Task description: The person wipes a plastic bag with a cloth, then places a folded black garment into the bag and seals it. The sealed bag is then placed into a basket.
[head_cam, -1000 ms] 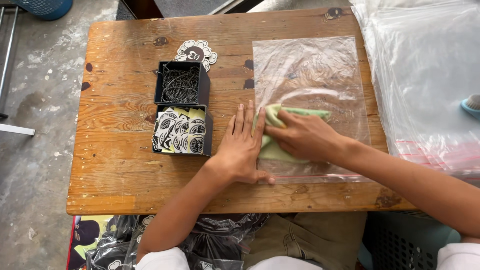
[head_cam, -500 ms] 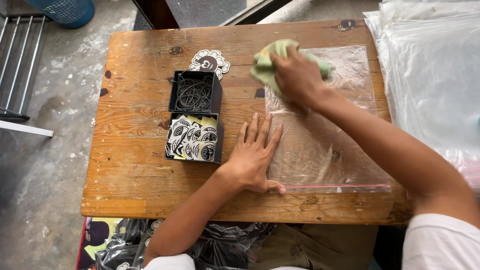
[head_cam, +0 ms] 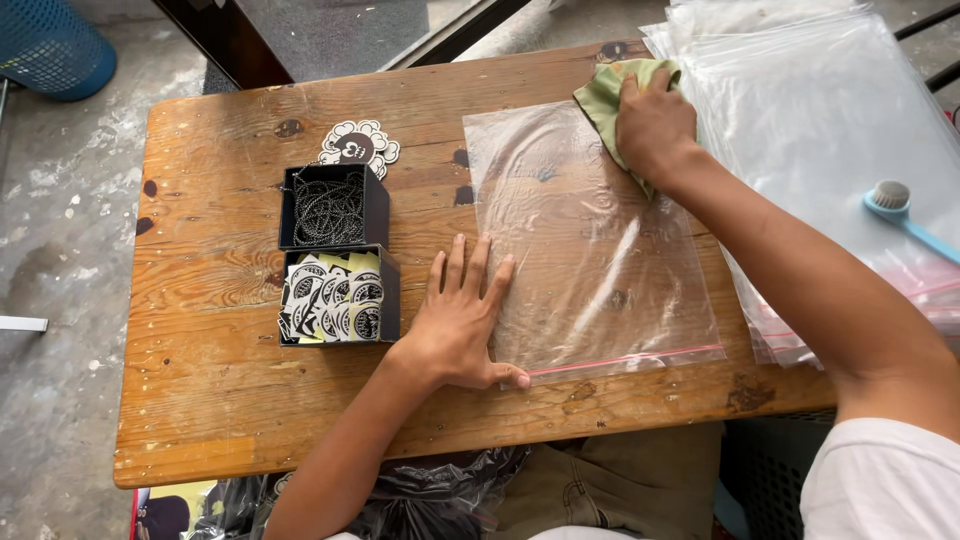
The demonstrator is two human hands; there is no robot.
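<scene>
Wooden planks of a worn table [head_cam: 230,400] fill the view, set on a grey concrete floor [head_cam: 60,240], with a blue basket [head_cam: 50,45] seen at the far left corner. A clear plastic bag [head_cam: 590,250] is laid flat near the table's middle, its long axis running away from the person, its red-lined zip edge nearest the body. The left hand [head_cam: 460,320] is spread flat, fingers open, pressed on the bag's near left corner; nothing is gripped. The right hand [head_cam: 652,122] is curled over a green cloth [head_cam: 608,95], which is pressed down at the bag's far right corner, well apart from the left hand. A stack of more clear bags [head_cam: 830,130] is seen just to the right, with a blue brush [head_cam: 900,212] lying on it. To the left, two black open boxes are placed touching: the far box [head_cam: 332,207] holds dark chain, the near box [head_cam: 338,297] holds round black-and-white stickers. A cloud-shaped sticker [head_cam: 358,147] lies beyond them.
</scene>
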